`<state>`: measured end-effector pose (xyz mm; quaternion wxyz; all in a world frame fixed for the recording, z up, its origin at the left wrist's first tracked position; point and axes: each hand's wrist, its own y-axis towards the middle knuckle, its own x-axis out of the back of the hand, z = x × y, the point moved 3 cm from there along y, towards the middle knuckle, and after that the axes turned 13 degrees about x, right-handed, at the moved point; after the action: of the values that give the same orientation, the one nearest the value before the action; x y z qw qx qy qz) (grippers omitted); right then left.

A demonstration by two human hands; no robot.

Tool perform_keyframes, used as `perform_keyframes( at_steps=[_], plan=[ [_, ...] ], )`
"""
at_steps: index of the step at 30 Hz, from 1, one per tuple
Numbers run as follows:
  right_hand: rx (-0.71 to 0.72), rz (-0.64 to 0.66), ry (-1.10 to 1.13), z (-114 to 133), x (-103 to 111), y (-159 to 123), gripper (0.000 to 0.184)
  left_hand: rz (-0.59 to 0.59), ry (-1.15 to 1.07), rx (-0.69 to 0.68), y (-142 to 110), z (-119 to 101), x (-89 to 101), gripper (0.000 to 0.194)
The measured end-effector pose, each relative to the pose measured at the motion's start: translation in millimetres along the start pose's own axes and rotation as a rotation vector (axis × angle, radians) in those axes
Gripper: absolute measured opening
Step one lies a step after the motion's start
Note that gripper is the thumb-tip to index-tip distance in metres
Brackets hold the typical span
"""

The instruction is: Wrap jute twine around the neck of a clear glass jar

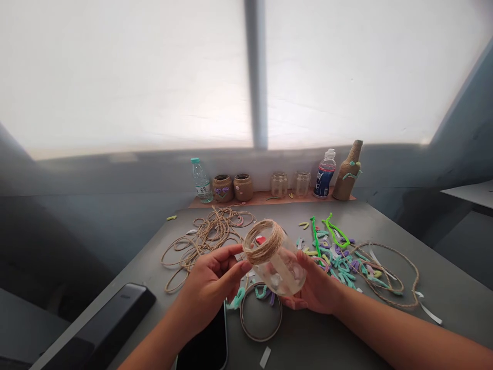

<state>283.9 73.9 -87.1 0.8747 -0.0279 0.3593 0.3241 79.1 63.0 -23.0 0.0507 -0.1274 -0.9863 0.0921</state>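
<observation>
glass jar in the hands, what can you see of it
The glass jar is clear and round, held tilted with its open mouth turned up and left, no lid showing. Tan jute twine is wound in tight coils around the neck. A pale strip runs down its side, and a red bit and whitish bits show inside, too unclear to identify. The left hand grips it near the twine, the right hand cradles the lower end, and it is held above the gray table.

The glass jar [274, 262] was held above the desk [327, 344], with loose twine [208, 239] to its left, chenille stems [339, 262] to its right, a phone [204, 344] at the near edge, and bottles [325, 177] and jars [279, 185] along the far edge.
</observation>
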Motion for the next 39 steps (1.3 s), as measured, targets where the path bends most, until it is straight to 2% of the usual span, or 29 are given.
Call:
perform_keyframes(
  at_steps=[4,7,10,14,22,25,29,31,37,39],
  plan=[
    [-0.025,0.040,0.012,1,-1,1,0.068,0.040,-0.040,-0.002,-1,1,-1.4,0.067],
    [-0.061,0.054,0.025,-1,-2,1,0.074,0.070,-0.027,-0.020,-2,0,-2.0,0.066],
    [-0.048,0.022,0.033,-2,-4,1,0.077,0.048,-0.021,-0.022,-1,0,-0.8,0.066],
    [0.024,0.023,0.008,1,-8,0,0.071,0.023,-0.036,-0.003,0,2,0.3,0.070],
    [0.095,0.002,-0.043,4,-7,1,0.065,-0.023,-0.084,-0.001,1,1,2.9,0.063],
    [0.075,0.010,-0.034,3,-4,1,0.061,0.026,-0.105,-0.017,2,0,1.7,0.069],
    [0.022,0.025,-0.026,2,-7,0,0.067,0.107,-0.071,-0.021,0,-1,-1.2,0.065],
    [0.013,0.027,-0.019,3,-10,0,0.071,0.090,-0.050,-0.024,-1,-2,-1.0,0.060],
    [0.088,0.030,-0.088,9,-19,1,0.086,0.063,-0.079,-0.008,0,0,0.3,0.060],
    [0.084,0.042,-0.087,8,-17,0,0.083,0.058,-0.098,-0.003,1,1,0.6,0.059]
  ],
)
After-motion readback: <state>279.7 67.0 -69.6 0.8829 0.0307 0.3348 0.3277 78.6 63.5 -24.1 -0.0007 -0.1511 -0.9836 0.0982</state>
